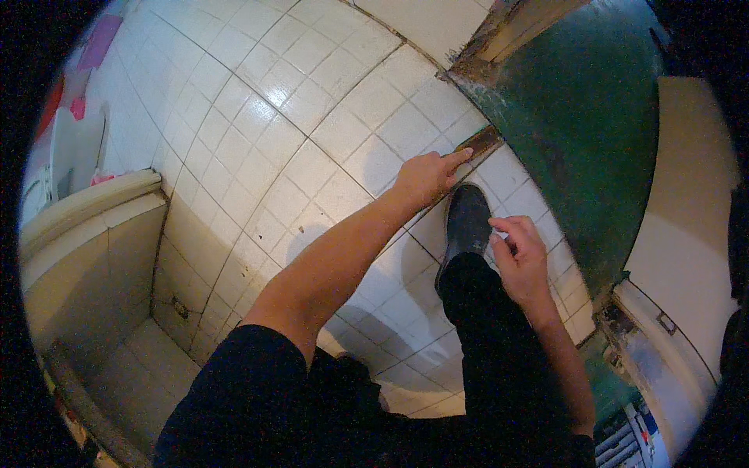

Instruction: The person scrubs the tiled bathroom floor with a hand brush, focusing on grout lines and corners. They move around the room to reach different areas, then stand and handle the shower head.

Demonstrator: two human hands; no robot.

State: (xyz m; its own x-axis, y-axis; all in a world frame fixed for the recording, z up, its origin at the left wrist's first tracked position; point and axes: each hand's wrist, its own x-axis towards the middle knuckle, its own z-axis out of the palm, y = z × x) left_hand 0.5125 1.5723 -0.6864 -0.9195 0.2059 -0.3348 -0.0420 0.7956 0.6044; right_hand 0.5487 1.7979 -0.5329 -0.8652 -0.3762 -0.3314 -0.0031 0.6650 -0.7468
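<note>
My left hand [425,178] reaches forward over the white tiled floor [343,117]. Its index finger is stretched out, with the tip at a narrow brown strip [485,140] along the floor's edge. Whether that strip is a bare gap or a piece lying there, I cannot tell. My right hand [521,257] hovers beside my dark shoe [468,218], thumb and index finger bent close together. Anything between those fingertips is too small to make out.
Beyond the tile edge lies a green floor [577,125]. A worn, broken door frame base [476,66] stands at the far right, and another damaged post [624,327] at the near right. A tiled low wall [94,234] encloses a basin area on the left.
</note>
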